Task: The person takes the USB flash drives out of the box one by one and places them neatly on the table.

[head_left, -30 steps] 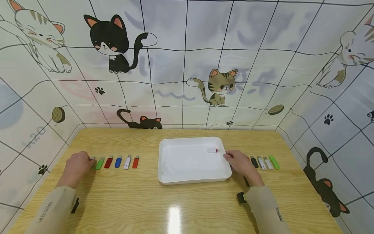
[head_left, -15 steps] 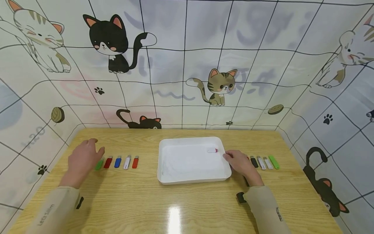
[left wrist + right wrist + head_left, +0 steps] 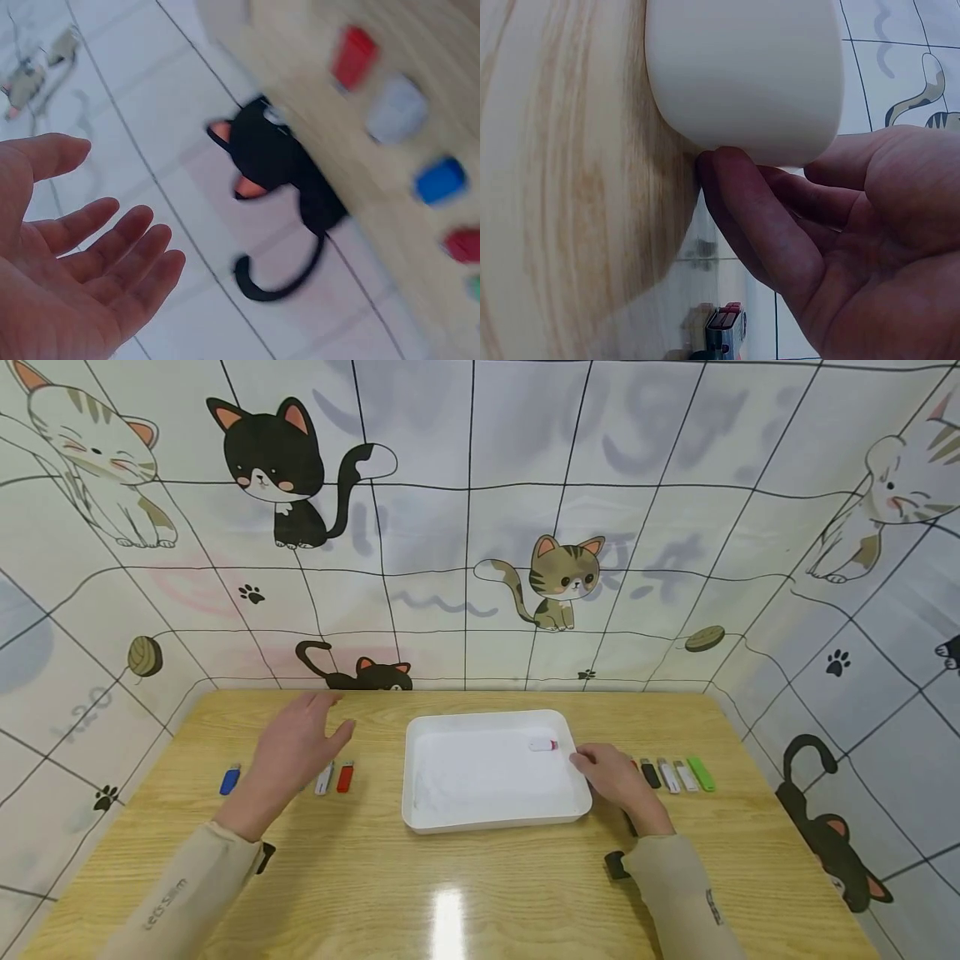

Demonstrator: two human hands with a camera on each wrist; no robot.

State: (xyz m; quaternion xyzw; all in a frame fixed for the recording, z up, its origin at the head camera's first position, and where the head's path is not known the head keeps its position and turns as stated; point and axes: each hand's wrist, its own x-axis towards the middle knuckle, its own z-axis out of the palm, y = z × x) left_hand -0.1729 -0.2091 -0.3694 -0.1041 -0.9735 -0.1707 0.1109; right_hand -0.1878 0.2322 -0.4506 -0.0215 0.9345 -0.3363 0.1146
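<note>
My left hand (image 3: 296, 747) hovers over the left row of USB sticks, fingers relaxed and nothing held. Around it show a blue USB stick (image 3: 229, 779), a white USB stick (image 3: 324, 778) and a red USB stick (image 3: 345, 777); the hand hides others between them. In the left wrist view a second blue USB stick (image 3: 440, 180) and a dark red USB stick (image 3: 463, 244) appear, blurred. My right hand (image 3: 617, 779) grips the right edge of a white tray (image 3: 495, 819), thumb at the rim and fingers against its outer side. A white stick with a pink end (image 3: 543, 745) lies inside.
Right of the tray lies another row: a black USB stick (image 3: 650, 773), two white ones, a bright green USB stick (image 3: 701, 773) and a reddish one partly hidden by the right hand. A cat-patterned cloth (image 3: 435, 543) bounds the wooden table (image 3: 375, 893) behind and at the sides.
My left hand has lifted from the leftmost stick and moved right over the row, uncovering the blue stick at the far left. The right hand keeps its grip on the tray.
</note>
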